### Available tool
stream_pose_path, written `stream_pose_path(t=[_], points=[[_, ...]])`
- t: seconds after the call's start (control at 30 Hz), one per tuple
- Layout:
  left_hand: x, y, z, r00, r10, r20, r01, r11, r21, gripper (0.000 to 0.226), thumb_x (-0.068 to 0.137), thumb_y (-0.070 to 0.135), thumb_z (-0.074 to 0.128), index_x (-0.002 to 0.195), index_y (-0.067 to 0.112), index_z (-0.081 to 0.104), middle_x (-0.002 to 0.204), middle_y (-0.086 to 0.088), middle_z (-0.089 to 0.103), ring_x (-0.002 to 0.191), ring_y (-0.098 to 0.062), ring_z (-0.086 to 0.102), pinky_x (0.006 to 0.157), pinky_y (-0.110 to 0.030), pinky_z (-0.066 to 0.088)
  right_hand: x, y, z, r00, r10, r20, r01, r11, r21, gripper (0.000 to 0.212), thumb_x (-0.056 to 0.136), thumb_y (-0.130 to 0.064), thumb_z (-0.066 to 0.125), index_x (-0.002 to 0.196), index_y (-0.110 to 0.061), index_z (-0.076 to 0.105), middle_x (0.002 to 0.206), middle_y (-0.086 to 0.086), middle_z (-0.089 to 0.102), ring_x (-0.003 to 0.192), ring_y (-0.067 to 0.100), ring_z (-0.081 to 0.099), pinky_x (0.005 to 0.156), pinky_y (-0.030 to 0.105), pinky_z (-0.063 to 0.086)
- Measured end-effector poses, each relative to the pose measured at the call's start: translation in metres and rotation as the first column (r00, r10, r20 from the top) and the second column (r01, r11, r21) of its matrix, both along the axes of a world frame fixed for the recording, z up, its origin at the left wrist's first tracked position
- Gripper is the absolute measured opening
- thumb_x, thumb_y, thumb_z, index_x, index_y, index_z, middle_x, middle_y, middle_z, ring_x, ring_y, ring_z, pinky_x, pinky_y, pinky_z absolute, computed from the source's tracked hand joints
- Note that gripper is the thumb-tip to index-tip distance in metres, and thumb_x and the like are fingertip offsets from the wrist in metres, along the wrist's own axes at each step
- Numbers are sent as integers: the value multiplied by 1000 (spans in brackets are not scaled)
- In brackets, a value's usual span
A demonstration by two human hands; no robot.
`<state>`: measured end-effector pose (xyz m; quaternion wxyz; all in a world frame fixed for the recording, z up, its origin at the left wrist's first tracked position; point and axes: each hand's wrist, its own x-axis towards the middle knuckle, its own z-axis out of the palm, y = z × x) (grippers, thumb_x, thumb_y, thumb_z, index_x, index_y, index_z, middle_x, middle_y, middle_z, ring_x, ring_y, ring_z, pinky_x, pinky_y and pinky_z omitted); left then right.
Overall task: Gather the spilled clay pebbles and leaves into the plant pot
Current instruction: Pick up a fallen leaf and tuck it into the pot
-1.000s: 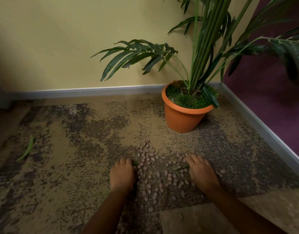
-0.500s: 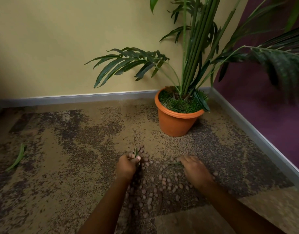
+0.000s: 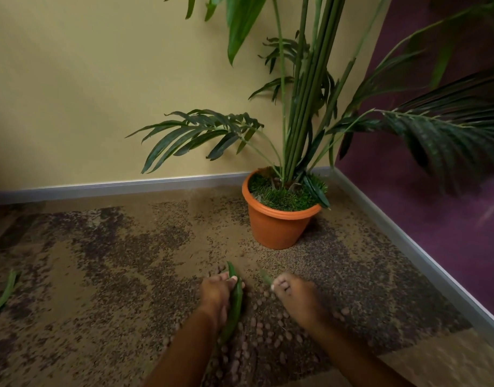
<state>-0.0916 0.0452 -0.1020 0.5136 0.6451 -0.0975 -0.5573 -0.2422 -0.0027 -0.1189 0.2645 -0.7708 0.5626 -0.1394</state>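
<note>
Brown clay pebbles [image 3: 261, 329] lie scattered on the speckled carpet between and below my two hands. My left hand [image 3: 216, 296] grips a long green leaf [image 3: 235, 305] that sticks out above and below the fist. To its right, my right hand [image 3: 294, 296] is curled with a small green leaf tip [image 3: 266, 277] poking out at its fingers. An orange plant pot [image 3: 276, 229] with green moss and a tall palm stands in the corner beyond both hands, about a hand's length away.
Another loose leaf [image 3: 4, 293] lies far left on the carpet. A grey skirting board [image 3: 424, 255] runs along the yellow and purple walls. Palm fronds [image 3: 195, 135] hang out over the floor left of the pot.
Both hands went from flat on the pebbles to curled fists. The left hand has lifted a long leaf; the right has picked up a small one. The view rose a little.
</note>
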Motion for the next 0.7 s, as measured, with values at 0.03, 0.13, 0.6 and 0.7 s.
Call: stream_pose_path(t=[0.03, 0.13, 0.6, 0.7], points=[[-3, -1, 4, 999, -6, -36, 5, 1000, -24, 32, 95, -2, 43, 126, -8, 49, 96, -21, 64, 86, -29, 62, 77, -34, 51, 6, 3, 4, 994, -23, 104, 16, 998, 61, 15, 92, -21, 55, 99, -11, 64, 98, 4, 70, 75, 9, 57, 53, 9, 39], [-14, -7, 11, 996, 12, -92, -17, 998, -55, 31, 96, -2, 41, 125, -10, 48, 75, -15, 57, 63, -23, 52, 55, -29, 50, 25, 11, 14, 932, -97, 348, 9, 969, 247, 9, 90, -16, 58, 92, -10, 64, 84, 5, 67, 77, 15, 60, 65, 22, 46], [-17, -31, 42, 949, 149, -277, -215, 950, -224, 41, 97, -5, 37, 138, -1, 39, 82, -14, 57, 62, -21, 57, 36, -18, 50, 24, 16, 46, 621, -427, 657, -134, 768, 626, 5, 90, -7, 57, 87, -10, 59, 78, 4, 68, 66, 14, 64, 55, 17, 50], [-19, -32, 49, 940, 147, -308, -234, 934, -268, 39, 96, -5, 39, 135, -3, 42, 82, -14, 58, 60, -22, 58, 37, -17, 51, 22, 13, 51, 568, -427, 704, -114, 806, 580, 8, 87, -1, 60, 86, -9, 60, 78, 6, 67, 64, 14, 61, 60, 20, 50]])
